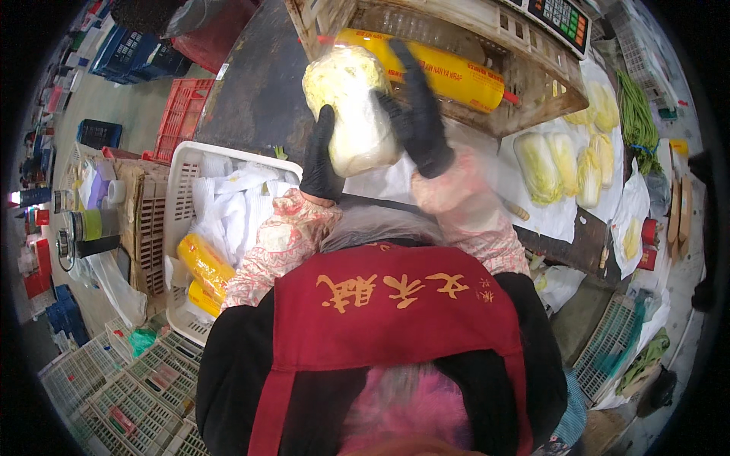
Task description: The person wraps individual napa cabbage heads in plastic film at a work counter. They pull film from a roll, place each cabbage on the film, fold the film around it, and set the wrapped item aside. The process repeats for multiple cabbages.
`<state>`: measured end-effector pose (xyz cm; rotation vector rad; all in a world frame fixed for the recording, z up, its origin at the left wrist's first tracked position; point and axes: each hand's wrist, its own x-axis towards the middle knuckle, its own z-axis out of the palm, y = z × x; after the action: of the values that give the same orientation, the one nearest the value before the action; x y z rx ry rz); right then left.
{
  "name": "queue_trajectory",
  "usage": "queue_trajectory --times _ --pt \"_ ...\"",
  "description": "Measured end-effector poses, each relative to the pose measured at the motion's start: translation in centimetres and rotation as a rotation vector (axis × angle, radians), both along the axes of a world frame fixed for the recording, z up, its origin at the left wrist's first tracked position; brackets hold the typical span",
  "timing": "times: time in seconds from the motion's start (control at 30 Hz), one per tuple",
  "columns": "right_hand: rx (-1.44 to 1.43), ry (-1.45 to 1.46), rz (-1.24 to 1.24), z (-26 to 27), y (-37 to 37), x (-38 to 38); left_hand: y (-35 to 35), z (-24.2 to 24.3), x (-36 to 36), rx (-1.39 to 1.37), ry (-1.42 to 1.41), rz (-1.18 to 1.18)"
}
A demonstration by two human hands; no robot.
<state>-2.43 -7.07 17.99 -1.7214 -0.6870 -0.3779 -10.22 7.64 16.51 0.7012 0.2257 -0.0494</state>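
Note:
A napa cabbage [356, 114] with a glossy, film-like surface is raised above the dark table, between my two black-gloved hands. My left hand [324, 159] grips its lower left side, thumb against the leaves. On its right side is my right hand [419, 119], blurred, fingers pointing up and apart; its thumb side is close to the cabbage, and contact there is unclear. Behind, a yellow roll of plastic wrap [445, 71] lies in a worn crate [542, 108]. More napa cabbages [537, 165] lie on white paper to the right.
A white plastic basket [239, 149] at the left holds white netting and yellow rolls. A scale [562, 23] stands on the crate at the upper right. A wooden handle [516, 210] pokes out by the paper. A red crate [182, 114] stands beyond the table's left edge. Green vegetables [639, 122] lie far right.

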Motion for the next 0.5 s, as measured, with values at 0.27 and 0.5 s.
queue_trajectory --times 0.27,0.5 --pt "-0.108 0.059 0.223 -5.4 2.4 -4.7 5.0 -4.1 0.9 -0.211 -0.048 0.03" --pt "-0.503 0.309 -0.065 -13.1 -2.5 -5.0 18.6 -14.2 6.3 -0.022 0.106 0.119"
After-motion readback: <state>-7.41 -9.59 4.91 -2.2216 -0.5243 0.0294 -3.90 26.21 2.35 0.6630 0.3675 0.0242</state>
